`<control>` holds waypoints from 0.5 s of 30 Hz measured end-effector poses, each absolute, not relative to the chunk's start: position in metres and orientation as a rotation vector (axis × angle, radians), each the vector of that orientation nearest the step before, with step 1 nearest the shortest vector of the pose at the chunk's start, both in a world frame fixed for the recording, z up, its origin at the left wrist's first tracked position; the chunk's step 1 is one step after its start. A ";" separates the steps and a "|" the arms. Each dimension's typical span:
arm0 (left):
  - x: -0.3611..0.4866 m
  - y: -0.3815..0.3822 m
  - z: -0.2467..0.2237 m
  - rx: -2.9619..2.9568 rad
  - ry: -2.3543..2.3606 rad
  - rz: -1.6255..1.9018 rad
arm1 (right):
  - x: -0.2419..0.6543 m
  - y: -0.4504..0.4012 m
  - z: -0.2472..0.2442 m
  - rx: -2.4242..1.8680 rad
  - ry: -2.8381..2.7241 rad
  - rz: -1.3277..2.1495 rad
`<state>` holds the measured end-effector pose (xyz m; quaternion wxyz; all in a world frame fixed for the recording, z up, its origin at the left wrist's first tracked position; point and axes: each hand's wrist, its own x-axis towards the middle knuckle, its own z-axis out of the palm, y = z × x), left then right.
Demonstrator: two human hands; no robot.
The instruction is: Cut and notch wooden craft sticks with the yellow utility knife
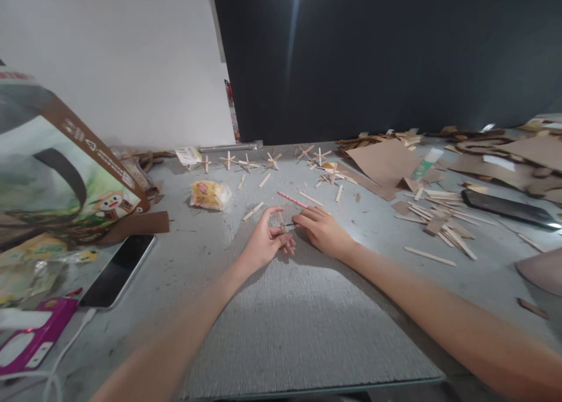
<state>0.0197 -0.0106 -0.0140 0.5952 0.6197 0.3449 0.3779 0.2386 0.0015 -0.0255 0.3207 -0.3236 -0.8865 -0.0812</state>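
Observation:
My left hand (266,241) is curved around a short wooden stick piece (281,219), pinching it upright above the table. Coming from the right, my right hand (325,231) grips a thin dark-tipped tool (288,224), its tip close to or touching that piece. Most of the tool is hidden by my fingers, so its kind is unclear. Just beyond my hands lies a pink-and-white striped stick (293,199). A loose flat wooden stick (253,211) rests left of it, and another wooden stick (311,198) lies behind my right hand.
Several star-shaped stick pieces (228,160) line the back. A yellow packet (209,195), a phone (118,271), a magenta device (37,335) and a printed bag (65,168) are left. At right are a stick pile (443,217), cardboard (380,162), a glue stick (427,164) and a dark phone (509,208).

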 end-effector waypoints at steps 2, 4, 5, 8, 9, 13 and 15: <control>0.020 -0.010 -0.015 1.444 0.802 0.872 | 0.239 0.001 -0.025 -0.847 -2.335 -0.219; 0.020 -0.010 -0.015 1.456 0.819 0.858 | 0.239 0.001 -0.025 -0.852 -2.343 -0.210; 0.020 -0.010 -0.015 1.462 0.829 0.850 | 0.239 0.001 -0.025 -0.855 -2.346 -0.205; 0.020 -0.010 -0.014 1.479 0.850 0.839 | 0.240 0.002 -0.025 -0.857 -2.343 -0.190; 0.020 -0.011 -0.013 1.482 0.852 0.841 | 0.240 0.002 -0.026 -0.856 -2.343 -0.187; 0.019 -0.011 -0.013 1.462 0.834 0.862 | 0.239 0.003 -0.026 -0.872 -2.346 -0.187; 0.019 -0.010 -0.013 1.451 0.824 0.871 | 0.239 0.003 -0.026 -0.877 -2.348 -0.183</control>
